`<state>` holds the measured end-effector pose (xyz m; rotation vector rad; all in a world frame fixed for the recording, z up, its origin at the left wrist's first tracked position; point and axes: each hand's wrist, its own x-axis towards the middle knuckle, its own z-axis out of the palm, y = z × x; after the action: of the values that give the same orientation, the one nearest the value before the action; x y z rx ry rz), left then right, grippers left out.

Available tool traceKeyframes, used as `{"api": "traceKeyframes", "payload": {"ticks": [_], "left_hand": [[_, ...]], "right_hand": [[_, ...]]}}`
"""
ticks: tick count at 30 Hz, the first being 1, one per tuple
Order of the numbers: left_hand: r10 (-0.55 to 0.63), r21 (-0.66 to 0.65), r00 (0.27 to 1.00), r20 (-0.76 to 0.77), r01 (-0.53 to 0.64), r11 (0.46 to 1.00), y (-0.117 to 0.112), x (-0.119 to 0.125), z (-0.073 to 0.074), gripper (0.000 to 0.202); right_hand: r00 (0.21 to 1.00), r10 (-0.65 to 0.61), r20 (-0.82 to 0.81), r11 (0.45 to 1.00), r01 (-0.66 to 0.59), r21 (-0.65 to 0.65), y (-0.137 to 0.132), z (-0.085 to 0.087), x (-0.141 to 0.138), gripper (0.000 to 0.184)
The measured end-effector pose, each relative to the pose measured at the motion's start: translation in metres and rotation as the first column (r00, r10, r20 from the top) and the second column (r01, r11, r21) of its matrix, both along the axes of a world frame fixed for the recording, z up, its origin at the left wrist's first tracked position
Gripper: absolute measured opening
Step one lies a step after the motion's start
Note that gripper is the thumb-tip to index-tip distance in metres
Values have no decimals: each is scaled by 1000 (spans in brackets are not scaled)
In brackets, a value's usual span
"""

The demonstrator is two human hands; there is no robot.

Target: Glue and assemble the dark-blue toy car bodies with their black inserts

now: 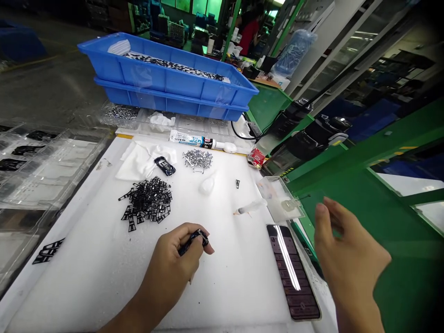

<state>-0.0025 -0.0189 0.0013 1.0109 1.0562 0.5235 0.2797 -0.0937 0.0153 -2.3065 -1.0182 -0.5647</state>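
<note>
My left hand (175, 261) rests on the white work surface (104, 259), fingers closed round a small glossy black curved part (194, 239). My right hand (347, 256) hovers above the table's right edge, fingers loosely curled and apart, holding nothing. Just ahead of it lie a clear syringe (250, 208) and a clear plastic plate (282, 199) with a blob on it. A pile of small black frame pieces (147, 201) sits left of centre. Behind it lie another black curved part (165, 165) on a white cloth and a heap of small metal pieces (197, 158).
Two stacked blue bins (166, 78) stand at the back, with a glue tube (197, 140) in front. A phone (294, 273) lies at the right edge. Clear blister trays (38, 171) with black parts fill the left. Green benches and black devices (312, 132) lie right. A person works far behind.
</note>
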Motion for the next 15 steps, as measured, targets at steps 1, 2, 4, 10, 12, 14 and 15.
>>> {"api": "traceKeyframes", "payload": {"ticks": [1, 2, 4, 10, 12, 14, 15], "left_hand": [[-2, -3, 1000, -3, 2, 1000, 0, 0, 0, 23], [-6, -4, 1000, -5, 6, 1000, 0, 0, 0, 23], [-12, 5, 1000, -9, 13, 1000, 0, 0, 0, 23], [-10, 20, 1000, -3, 10, 1000, -2, 1, -2, 21], [-4, 20, 1000, 2, 4, 1000, -3, 0, -2, 21], [-1, 20, 1000, 7, 1, 1000, -3, -1, -1, 21], [2, 19, 1000, 13, -2, 1000, -2, -1, -1, 21]], "right_hand": [[1000, 0, -4, 999, 0, -34, -12, -4, -13, 40], [1000, -9, 12, 998, 10, -65, -26, -10, -26, 42], [996, 85, 36, 972, -75, -222, -52, -24, -53, 50], [971, 118, 206, 972, -70, -226, -72, -49, -89, 51], [963, 163, 214, 962, -108, -250, -69, -49, -85, 50], [968, 180, 177, 954, -127, -273, -70, -47, -80, 52], [974, 175, 142, 955, -133, -264, -71, -46, -78, 52]]}}
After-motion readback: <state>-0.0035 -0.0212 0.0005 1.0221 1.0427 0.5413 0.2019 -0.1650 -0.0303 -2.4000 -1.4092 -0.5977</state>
